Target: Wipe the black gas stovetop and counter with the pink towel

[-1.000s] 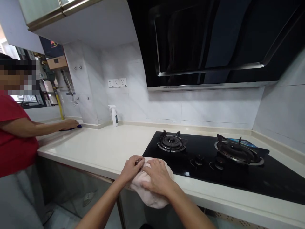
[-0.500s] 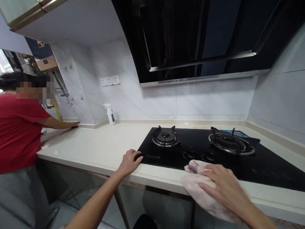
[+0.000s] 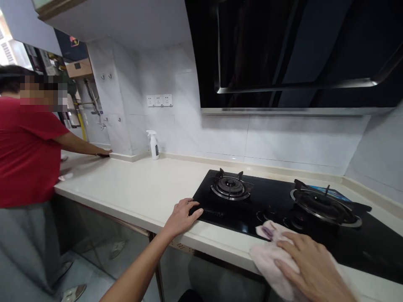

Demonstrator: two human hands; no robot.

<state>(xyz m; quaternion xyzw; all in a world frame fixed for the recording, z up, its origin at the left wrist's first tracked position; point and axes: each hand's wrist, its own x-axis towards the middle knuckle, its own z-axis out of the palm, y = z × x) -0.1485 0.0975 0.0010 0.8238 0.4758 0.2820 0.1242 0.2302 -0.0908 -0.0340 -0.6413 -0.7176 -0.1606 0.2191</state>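
Cloth of pale pink fabric lay bunched in grip of right hand, across front edges of black glass hob and cream worktop. Left hand was empty, fingers loosely spread at hob's front-left corner. Work looked underway; amount done or left couldn't be told.
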